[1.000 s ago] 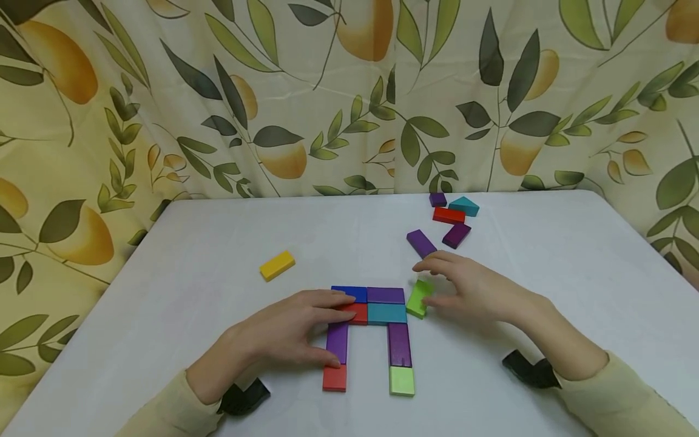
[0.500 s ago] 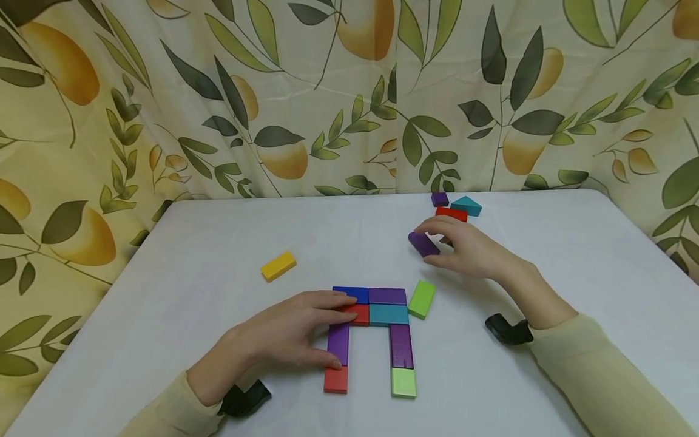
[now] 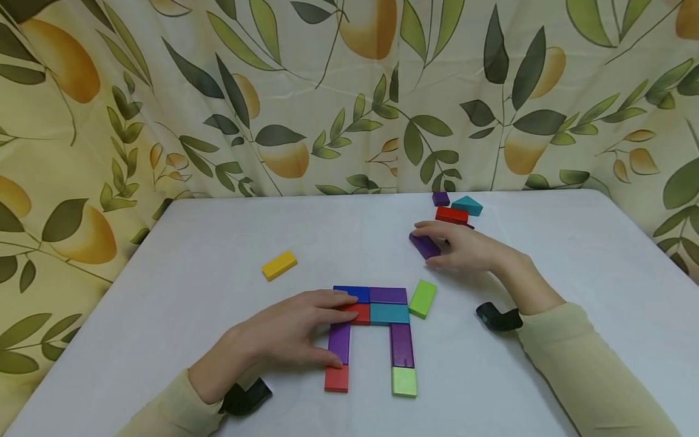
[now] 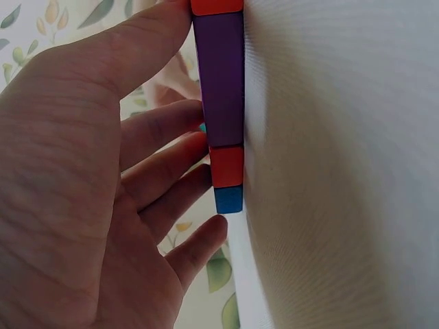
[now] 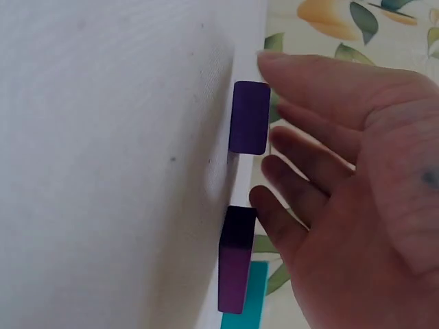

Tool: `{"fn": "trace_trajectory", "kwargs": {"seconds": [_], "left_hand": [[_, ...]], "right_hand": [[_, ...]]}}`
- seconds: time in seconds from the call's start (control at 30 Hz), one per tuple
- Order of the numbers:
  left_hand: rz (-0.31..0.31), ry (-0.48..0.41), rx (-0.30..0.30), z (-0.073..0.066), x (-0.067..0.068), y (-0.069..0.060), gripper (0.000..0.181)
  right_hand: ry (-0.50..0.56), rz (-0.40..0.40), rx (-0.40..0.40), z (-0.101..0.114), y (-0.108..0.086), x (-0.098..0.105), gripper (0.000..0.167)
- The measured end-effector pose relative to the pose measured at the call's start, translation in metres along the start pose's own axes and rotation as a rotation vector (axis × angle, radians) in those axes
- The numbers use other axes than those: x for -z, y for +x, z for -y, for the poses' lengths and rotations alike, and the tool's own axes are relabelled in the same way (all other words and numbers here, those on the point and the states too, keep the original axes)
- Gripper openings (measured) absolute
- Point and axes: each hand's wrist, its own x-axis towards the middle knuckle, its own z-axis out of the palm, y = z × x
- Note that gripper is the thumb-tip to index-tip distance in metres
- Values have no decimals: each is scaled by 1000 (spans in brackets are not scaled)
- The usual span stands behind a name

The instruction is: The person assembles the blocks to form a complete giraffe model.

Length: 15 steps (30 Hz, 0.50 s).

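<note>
In the head view my left hand (image 3: 295, 325) rests on the left side of a flat figure of blocks. Its fingertips touch the blue block (image 3: 352, 294) and the red block (image 3: 360, 314), and its thumb lies by the lower red block (image 3: 336, 379). A purple block (image 3: 340, 343) lies beside that thumb. My right hand (image 3: 464, 246) is farther back, with thumb and index finger curved round a loose purple block (image 3: 424, 246). In the right wrist view this purple block (image 5: 250, 118) shows its end face near the thumb; the exact finger contact is partly hidden.
A green block (image 3: 423, 298) leans at an angle against the figure's right side. A yellow block (image 3: 279, 265) lies at back left. Behind the right hand are a red block (image 3: 451, 215), a teal triangle (image 3: 467, 205) and a small purple block (image 3: 440, 198). Patterned cloth hangs behind the table.
My right hand has left the green block and moved back to the loose purple block, where its fingers have come round it. My left hand stays in place.
</note>
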Motion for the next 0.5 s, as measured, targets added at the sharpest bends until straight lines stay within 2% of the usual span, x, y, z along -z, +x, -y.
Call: {"fn": "trace_trajectory", "kwargs": {"seconds": [0.5], "left_hand": [[7,-4,7,0,0,-1,68]], "right_hand": [[-98,-15,-50,4,-6,0,53]]}}
